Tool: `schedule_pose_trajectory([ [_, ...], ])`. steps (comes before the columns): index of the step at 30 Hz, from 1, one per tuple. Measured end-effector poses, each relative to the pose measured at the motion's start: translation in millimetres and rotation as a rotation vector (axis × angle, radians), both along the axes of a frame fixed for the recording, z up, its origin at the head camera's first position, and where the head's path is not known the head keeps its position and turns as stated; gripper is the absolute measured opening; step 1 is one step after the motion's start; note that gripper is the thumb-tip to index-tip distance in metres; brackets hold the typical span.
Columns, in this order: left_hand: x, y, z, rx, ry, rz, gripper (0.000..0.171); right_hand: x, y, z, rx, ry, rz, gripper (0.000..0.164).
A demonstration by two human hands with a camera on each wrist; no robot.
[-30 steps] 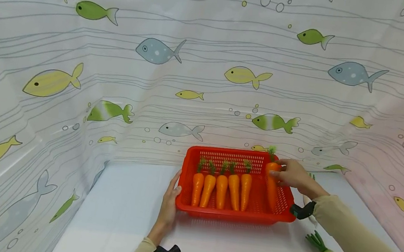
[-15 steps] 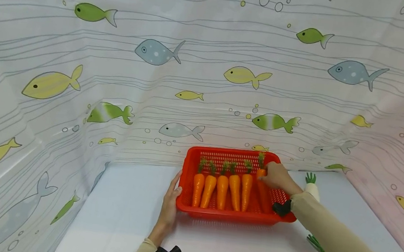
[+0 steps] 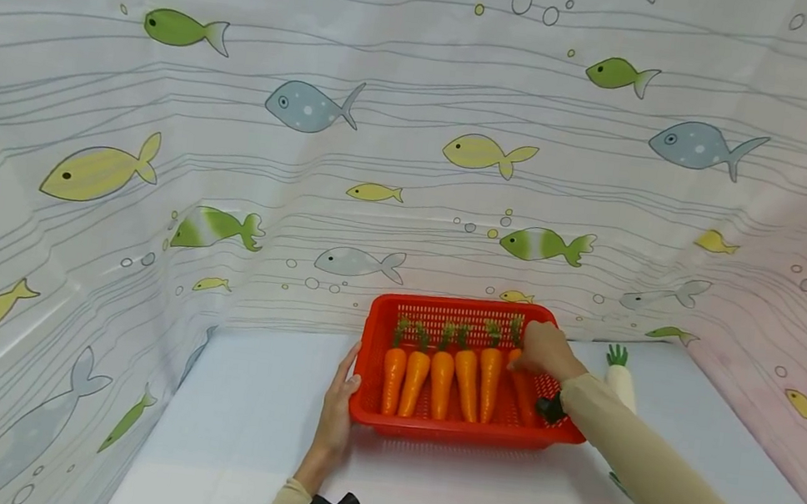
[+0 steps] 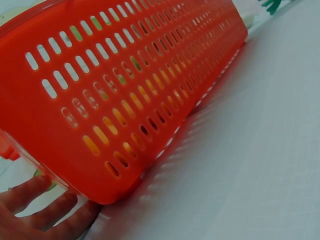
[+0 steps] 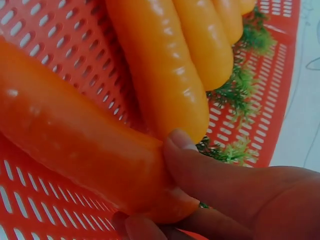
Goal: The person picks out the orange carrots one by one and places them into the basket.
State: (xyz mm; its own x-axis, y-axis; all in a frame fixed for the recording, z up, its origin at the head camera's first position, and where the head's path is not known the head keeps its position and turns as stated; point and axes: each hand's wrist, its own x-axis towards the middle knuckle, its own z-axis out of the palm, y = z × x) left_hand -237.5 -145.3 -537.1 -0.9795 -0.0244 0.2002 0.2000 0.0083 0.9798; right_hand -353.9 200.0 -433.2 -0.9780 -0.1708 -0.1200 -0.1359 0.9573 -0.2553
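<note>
A red plastic basket (image 3: 464, 434) holds a row of orange carrots (image 3: 441, 378) with leafy green tops, lying side by side. In the head view my right hand (image 3: 546, 349) is inside its right part. It pinches the thick top end of one carrot (image 5: 80, 145) between thumb and fingers, as the right wrist view shows. That carrot slants apart from the row, its narrow end toward the basket's front. My left hand (image 3: 336, 408) rests against the basket's left side, fingers along the outer wall and thumb at the rim. Its fingers (image 4: 65, 215) touch the corner in the left wrist view.
A white radish (image 3: 620, 384) with green stalks lies right of the basket. Green stalks of another (image 3: 619, 483) show beside the right sleeve, which hides the rest. A fish-patterned curtain (image 3: 377, 223) surrounds the white table (image 3: 237, 433) at the back and sides.
My right hand has moved left and lowered its carrot into the basket, beside the row. The far radish has come into view behind the arm. My left hand has stayed put.
</note>
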Motion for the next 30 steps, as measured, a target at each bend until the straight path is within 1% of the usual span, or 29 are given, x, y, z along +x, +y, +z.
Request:
schedule_pose_trajectory([
  [7, -2.0, 0, -0.4, -0.005, 0.014, -0.001, 0.056, -1.9, 1, -4.8, -0.027, 0.016, -0.021, 0.046],
  [9, -2.1, 0, 0.0, -0.006, 0.004, 0.003, 0.056, -2.6, 1, -6.9, -0.032, 0.023, -0.022, 0.046],
  [14, -2.3, -1, 0.8, -0.012, 0.000, 0.016, 0.056, -2.8, 1, -9.5, -0.043, 0.058, -0.002, 0.044],
  [19, -3.6, -1, 2.6, -0.017, 0.018, 0.002, 0.055, -1.3, 2, -11.0, -0.053, 0.068, 0.008, 0.043],
  [21, -3.7, -1, 2.5, -0.017, 0.021, -0.003, 0.055, -0.5, 3, -10.9, -0.079, 0.057, -0.005, 0.041],
  [26, -1.4, 0, 0.4, -0.014, 0.007, 0.002, 0.055, 2.2, 6, -9.3, -0.140, 0.050, -0.009, 0.036],
  [30, 1.3, 1, 0.8, -0.009, 0.001, 0.011, 0.055, 2.9, 6, -8.8, -0.141, 0.082, 0.009, 0.036],
])
